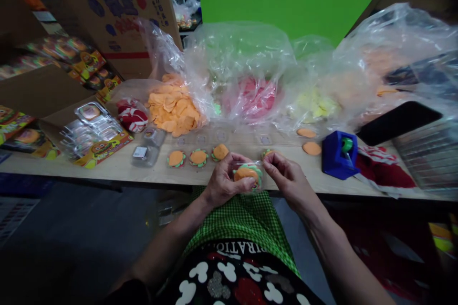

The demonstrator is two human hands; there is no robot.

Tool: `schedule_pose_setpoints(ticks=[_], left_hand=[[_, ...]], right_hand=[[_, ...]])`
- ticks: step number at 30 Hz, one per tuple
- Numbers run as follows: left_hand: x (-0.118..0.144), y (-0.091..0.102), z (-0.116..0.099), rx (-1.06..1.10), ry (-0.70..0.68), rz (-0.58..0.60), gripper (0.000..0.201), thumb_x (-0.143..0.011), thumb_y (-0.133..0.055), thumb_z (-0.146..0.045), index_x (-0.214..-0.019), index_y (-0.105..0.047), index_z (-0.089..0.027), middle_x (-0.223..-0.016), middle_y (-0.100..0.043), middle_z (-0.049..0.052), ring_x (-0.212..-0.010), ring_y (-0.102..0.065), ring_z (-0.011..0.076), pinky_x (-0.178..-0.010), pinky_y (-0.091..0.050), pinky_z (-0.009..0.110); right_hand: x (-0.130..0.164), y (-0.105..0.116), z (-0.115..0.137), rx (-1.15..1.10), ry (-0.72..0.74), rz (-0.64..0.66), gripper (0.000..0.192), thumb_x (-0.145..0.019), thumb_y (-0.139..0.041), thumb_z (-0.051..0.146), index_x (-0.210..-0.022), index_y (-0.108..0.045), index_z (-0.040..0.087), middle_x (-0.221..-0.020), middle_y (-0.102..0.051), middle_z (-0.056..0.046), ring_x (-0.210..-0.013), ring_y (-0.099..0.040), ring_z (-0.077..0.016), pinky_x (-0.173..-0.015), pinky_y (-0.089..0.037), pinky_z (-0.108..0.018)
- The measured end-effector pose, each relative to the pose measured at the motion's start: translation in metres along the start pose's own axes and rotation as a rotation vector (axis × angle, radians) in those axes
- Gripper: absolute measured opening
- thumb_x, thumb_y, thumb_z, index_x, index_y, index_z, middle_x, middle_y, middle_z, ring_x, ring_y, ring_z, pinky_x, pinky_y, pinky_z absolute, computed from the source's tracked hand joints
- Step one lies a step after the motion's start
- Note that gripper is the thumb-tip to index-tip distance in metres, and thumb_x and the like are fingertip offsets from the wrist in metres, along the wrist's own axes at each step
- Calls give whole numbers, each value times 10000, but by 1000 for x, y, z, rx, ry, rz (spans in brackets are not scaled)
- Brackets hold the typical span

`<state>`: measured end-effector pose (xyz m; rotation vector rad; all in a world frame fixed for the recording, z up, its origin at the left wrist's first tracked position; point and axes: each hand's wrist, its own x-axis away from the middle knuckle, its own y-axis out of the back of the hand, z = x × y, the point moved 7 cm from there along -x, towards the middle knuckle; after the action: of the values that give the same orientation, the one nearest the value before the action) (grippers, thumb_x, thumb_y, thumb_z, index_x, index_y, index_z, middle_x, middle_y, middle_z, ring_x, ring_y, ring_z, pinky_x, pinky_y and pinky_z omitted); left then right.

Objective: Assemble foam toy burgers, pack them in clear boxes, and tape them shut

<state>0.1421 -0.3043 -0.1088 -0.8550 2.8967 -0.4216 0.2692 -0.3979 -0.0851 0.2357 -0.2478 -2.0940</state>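
Note:
My left hand (222, 180) is closed around a toy burger in a clear plastic case (247, 172), its thumb across the orange bun and green frill. Beside the case's right edge, my right hand (288, 176) is closed in a pinch; whatever lies between its fingertips is too small to make out. Behind my hands, a row of toy burgers (198, 157) sits in clear open cases on the table, one partly covered by my right fingers. Two loose orange bun discs (311, 148) lie farther right, next to a blue tape dispenser (339, 155).
Plastic bags hold orange pieces (175, 105), pink pieces (255, 97) and yellow pieces (317, 105) along the back. A printed display box (103, 150) of packed burgers stands left, near empty clear cases (146, 155). At right are a dark phone (400, 121) and a wire basket (429, 162).

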Motion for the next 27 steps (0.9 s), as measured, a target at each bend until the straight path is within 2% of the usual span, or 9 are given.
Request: schedule_pose_setpoints(ticks=[3, 7, 16, 22, 27], left_hand=[[-2, 3, 1, -10, 21, 29, 430, -699, -852, -290, -1032, -602, -183, -946, -685, 47, -823, -645, 153, -749, -525, 256], [-3, 7, 1, -15, 26, 26, 434, -686, -860, -282, -1020, -602, -184, -962, -685, 50, -826, -645, 150, -749, -525, 252], [1, 7, 2, 6, 57, 30, 456, -689, -867, -326, -1017, -587, -180, -971, -679, 48, -808, -639, 141, -732, -527, 245], [2, 16, 4, -1, 69, 22, 480, -692, -866, -327, -1037, -572, -171, -990, -666, 53, -818, -630, 138, -738, -518, 241], [3, 20, 7, -70, 85, 54, 485, -701, -856, -363, -1034, -567, -160, -941, -649, 35, -777, -610, 126, -698, -499, 228]], right_hand=[[0, -3, -6, -49, -33, 69, 399, -917, -584, 591, -791, -525, 217, -718, -469, 10, -675, -436, -160, -615, -374, -288], [-1, -3, -7, 40, 9, 105, 377, -948, -549, 577, -829, -538, 219, -740, -496, 0, -682, -451, -167, -627, -398, -298], [0, -18, 16, 118, 138, 174, 391, -1004, -438, 551, -790, -502, 231, -746, -523, -9, -698, -484, -181, -648, -406, -310], [3, -22, 3, -39, 56, 157, 340, -990, -502, 531, -837, -515, 228, -771, -484, 5, -722, -450, -172, -667, -380, -300], [3, -36, -14, -324, -96, 206, 366, -914, -610, 565, -815, -517, 226, -773, -467, 10, -739, -434, -167, -660, -378, -283]])
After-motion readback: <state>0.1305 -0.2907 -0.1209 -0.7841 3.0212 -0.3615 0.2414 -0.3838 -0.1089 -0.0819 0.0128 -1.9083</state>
